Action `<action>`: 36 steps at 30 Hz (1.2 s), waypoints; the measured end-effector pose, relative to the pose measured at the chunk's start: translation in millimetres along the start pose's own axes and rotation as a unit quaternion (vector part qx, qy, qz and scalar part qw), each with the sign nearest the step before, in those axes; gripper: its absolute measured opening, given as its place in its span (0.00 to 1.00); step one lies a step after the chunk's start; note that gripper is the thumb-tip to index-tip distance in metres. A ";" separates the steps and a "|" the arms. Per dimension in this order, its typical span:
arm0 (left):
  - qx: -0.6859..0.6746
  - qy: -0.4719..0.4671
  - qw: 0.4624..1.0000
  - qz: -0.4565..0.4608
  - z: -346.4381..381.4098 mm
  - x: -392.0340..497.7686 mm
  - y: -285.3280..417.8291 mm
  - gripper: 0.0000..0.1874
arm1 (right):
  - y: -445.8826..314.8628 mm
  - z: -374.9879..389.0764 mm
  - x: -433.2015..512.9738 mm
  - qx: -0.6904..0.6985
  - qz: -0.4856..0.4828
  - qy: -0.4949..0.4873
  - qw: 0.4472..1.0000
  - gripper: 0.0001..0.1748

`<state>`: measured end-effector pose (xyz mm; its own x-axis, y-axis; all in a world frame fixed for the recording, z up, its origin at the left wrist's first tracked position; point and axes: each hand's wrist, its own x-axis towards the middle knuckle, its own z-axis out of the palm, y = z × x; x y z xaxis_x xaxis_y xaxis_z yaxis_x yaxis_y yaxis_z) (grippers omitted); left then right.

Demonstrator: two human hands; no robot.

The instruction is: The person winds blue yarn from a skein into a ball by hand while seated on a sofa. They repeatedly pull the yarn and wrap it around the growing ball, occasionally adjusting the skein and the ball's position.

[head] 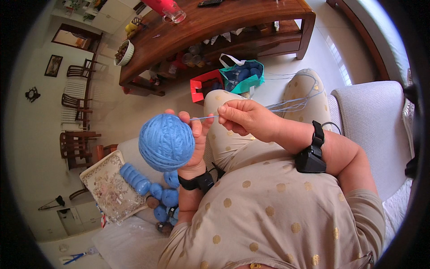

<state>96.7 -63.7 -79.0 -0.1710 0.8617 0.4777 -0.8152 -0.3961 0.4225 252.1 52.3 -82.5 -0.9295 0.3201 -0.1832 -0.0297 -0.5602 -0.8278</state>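
A large ball of light blue yarn (166,143) rests in my left hand (198,144), whose fingers curl round its far and right sides. From the ball a short taut strand (204,118) runs right to my right hand (247,117), pinched between thumb and forefinger. Beyond that hand, several loose loops of blue yarn (292,104) trail over my right knee (304,87). Each wrist wears a black strap with a device; the right device (310,158) shows plainly. The ball hides most of my left palm.
Left of me, several blue yarn balls (169,197) lie beside a patterned cushion (112,188). On the floor ahead stand a red box (201,85) and a teal bag (248,75) holding dark blue yarn. A wooden table (208,30) bears a white basket (126,55) and a glass mug (174,15).
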 end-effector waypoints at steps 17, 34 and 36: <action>0.298 0.131 0.937 -0.127 -23.4 -30.5 10.5 0.55 | 18.5 -54.2 30.3 -0.062 0.082 0.003 0.995 0.20; 0.698 -0.044 0.631 -0.335 -43.8 -58.1 1.2 0.44 | 98.8 -88.9 69.4 -0.156 0.205 0.004 0.966 0.21; 0.706 -0.048 0.627 -0.327 -42.3 -54.4 3.1 0.43 | 98.8 -87.2 69.8 -0.128 0.197 0.004 0.972 0.21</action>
<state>80.0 -98.4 -136.3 0.0341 0.9900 -0.1371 0.6200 0.0866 0.7798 216.4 85.9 -223.3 -0.8473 0.1261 -0.5160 0.4213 -0.4321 -0.7974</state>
